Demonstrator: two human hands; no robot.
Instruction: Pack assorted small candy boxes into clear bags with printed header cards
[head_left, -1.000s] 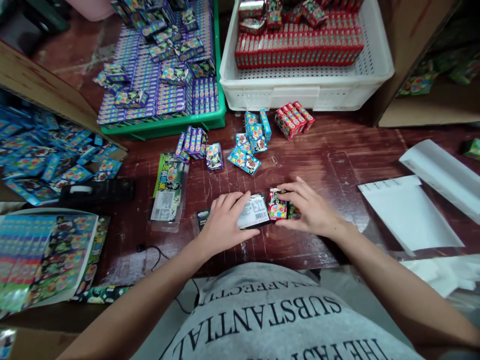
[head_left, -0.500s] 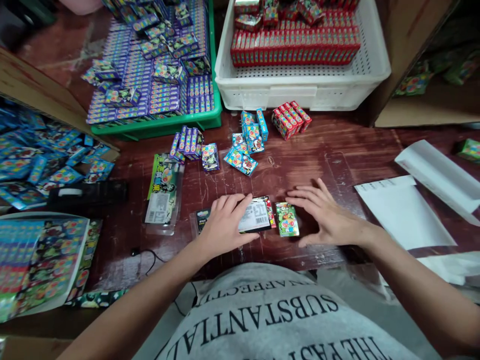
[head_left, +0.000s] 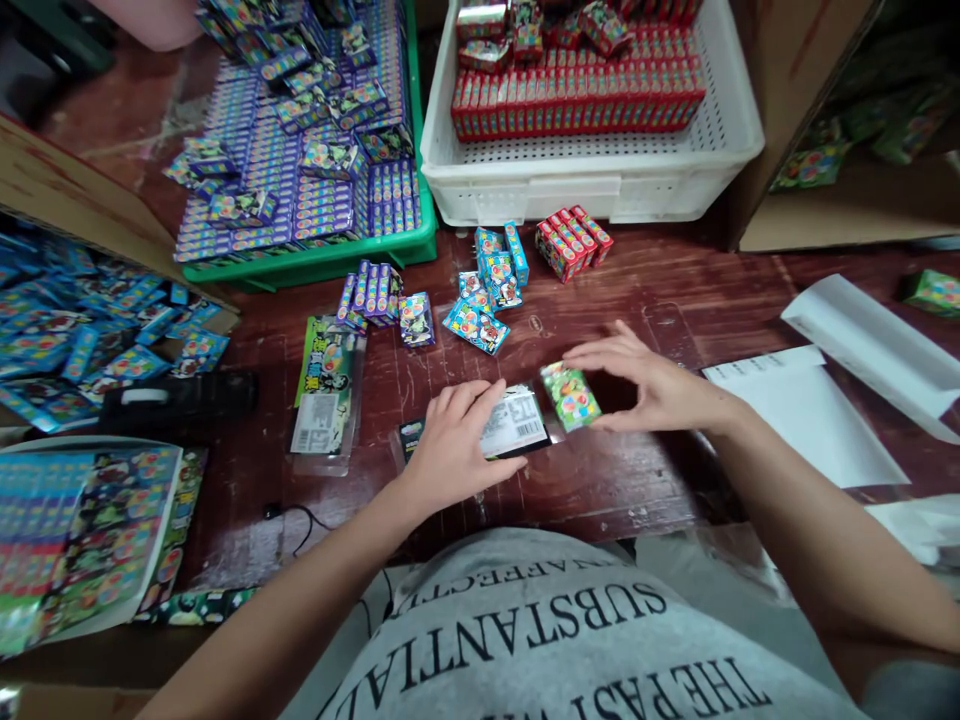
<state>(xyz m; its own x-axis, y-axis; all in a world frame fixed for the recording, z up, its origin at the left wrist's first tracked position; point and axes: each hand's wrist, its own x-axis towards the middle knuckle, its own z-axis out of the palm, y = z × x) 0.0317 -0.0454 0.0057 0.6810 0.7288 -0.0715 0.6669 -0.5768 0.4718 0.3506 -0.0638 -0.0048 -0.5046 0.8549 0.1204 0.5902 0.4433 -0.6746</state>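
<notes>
My left hand (head_left: 454, 450) lies over a black-edged flat package (head_left: 519, 420) with a white barcode label, thumb held away from the fingers. Part of that package is hidden under the palm. Between the thumb and fingertips of my right hand (head_left: 652, 385) is a small green box (head_left: 571, 398) with colourful round pictures, tilted just right of the package. Farther left lies another flat package (head_left: 328, 390) in a clear sleeve, also labelled. Beyond my hands are small blue boxes (head_left: 476, 325), purple boxes (head_left: 373, 292) and a row of red boxes (head_left: 574, 243).
At the back stand a green crate (head_left: 427, 225) of purple boxes and a white crate (head_left: 525, 195) of red boxes. A carton (head_left: 825, 225) is at right, near white paper sheets (head_left: 810, 410). Blue boxes (head_left: 112, 300) pile up at left beside a black object (head_left: 180, 395).
My right hand has closed on the green box and turned it at a slant, its upper end to the left. My left hand stays on the package. The view has shifted slightly.
</notes>
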